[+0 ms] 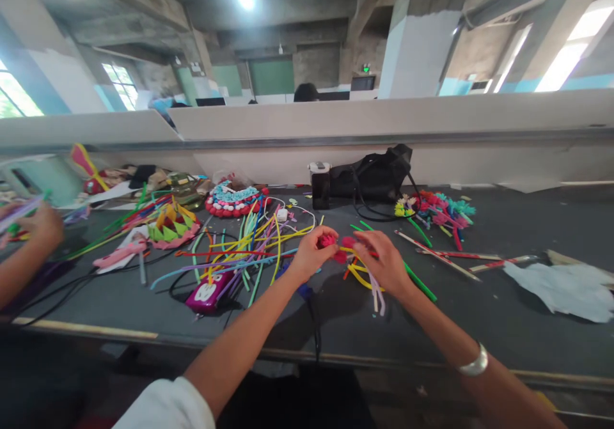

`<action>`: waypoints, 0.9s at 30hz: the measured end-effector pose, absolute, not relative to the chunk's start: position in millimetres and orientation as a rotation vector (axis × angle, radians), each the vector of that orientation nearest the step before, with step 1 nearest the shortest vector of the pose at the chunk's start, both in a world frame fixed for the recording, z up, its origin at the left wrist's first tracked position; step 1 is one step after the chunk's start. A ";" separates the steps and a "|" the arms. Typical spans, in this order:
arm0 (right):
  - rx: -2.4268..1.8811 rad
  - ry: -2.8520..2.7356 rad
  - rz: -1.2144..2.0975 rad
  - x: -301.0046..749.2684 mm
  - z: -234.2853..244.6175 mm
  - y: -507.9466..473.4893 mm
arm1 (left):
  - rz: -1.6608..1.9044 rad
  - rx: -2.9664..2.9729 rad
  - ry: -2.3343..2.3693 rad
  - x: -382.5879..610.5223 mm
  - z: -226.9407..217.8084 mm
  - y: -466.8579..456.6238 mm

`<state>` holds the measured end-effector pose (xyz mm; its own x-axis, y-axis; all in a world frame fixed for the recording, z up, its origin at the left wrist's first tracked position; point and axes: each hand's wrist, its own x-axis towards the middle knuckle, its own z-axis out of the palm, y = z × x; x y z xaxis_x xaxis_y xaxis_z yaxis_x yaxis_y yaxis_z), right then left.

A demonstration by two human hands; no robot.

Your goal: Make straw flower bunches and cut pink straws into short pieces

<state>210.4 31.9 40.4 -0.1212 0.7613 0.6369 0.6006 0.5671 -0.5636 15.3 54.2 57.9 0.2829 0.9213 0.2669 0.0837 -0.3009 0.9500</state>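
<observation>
My left hand and my right hand meet over the dark table, both pinched on a small red pipe-cleaner flower. The flower's red petals show between my fingertips. Yellow, orange and pale lilac pipe cleaners lie under my right hand, and a green one runs out to its right. A silver bracelet sits on my right wrist.
A heap of coloured pipe cleaners and a purple phone lie left. Behind them sit a red and blue woven piece, a black bag and finished flowers. Another person's hand works at far left. White paper lies right.
</observation>
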 end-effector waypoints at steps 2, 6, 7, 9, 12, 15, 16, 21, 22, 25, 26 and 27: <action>-1.166 -1.699 0.365 214.5 46.5 17.9 | 1.133 1.706 0.928 6.8 69.2 41.0; -1.157 -1.617 0.713 209.8 50.7 -24.2 | 1.143 1.780 0.953 -5.6 84.9 6.5; -1.144 -1.583 0.817 205.9 51.0 -36.1 | 1.140 1.776 0.955 -6.3 87.5 -2.5; -1.126 -1.469 0.992 196.3 51.8 -59.4 | 1.150 1.711 0.934 -4.9 91.5 -20.6; -1.068 -1.257 1.106 181.9 55.0 -92.4 | 1.242 1.455 0.818 2.7 93.4 -49.1; -0.928 -1.063 1.207 171.1 61.2 -125.1 | 1.301 1.172 0.704 12.6 87.9 -83.3; -0.878 -1.018 1.239 168.3 63.5 -136.3 | 1.294 1.106 0.697 15.7 85.1 -96.4; -0.772 -0.919 1.261 154.9 70.6 -187.5 | 1.220 1.005 0.691 24.0 81.4 -164.2; -0.777 -0.894 1.261 151.3 70.9 -195.2 | 1.216 1.032 0.675 23.9 84.1 -174.9; -0.799 -0.845 1.274 137.4 70.6 -211.7 | 1.257 1.071 0.699 20.0 95.5 -195.7; -0.807 -0.850 1.267 132.3 70.2 -215.7 | 1.275 1.067 0.732 17.7 98.9 -199.2; -0.813 -0.869 1.252 127.4 69.7 -219.4 | 1.289 1.060 0.765 14.8 101.7 -201.7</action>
